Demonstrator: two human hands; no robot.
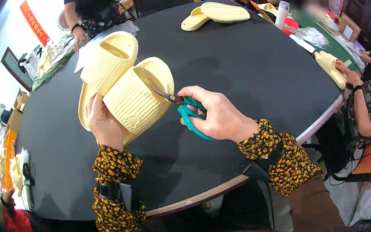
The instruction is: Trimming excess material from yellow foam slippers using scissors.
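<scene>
My right hand (218, 116) sits at centre frame, fingers curled through the teal loops of a pair of scissors (183, 107). The hand is closed around the handles. The blades look nearly together, tips pointing to the upper left, but I cannot tell whether anything lies between them.

The blade tips rest against the right edge of the nearer pale yellow slipper (139, 98), close to where the ribbed strap meets the sole. The slipper lies directly left of my right hand; the scissors bridge the gap between them.

My left hand (103, 124) is at centre left, gripping the lower left part of this slipper, thumb on top near the strap and fingers wrapped beneath the sole. It holds the slipper tilted, clear of the table. The left hand is therefore in full contact with the slipper, while the right reaches it only through the blades.

The slipper's long axis runs from lower left to upper right. The scissors meet it at its right side, roughly across that axis.

A second yellow slipper (107, 60) lies just behind the first, toward the upper left, overlapping it; I cannot tell whether my left hand also supports it.

Both are over a round black table (234, 63). A further pair of yellow slippers (215, 15) rests at the upper centre, well apart from my hands. Other people sit around the far and right edges of the table; one at the right holds another yellow slipper (330, 65).
</scene>
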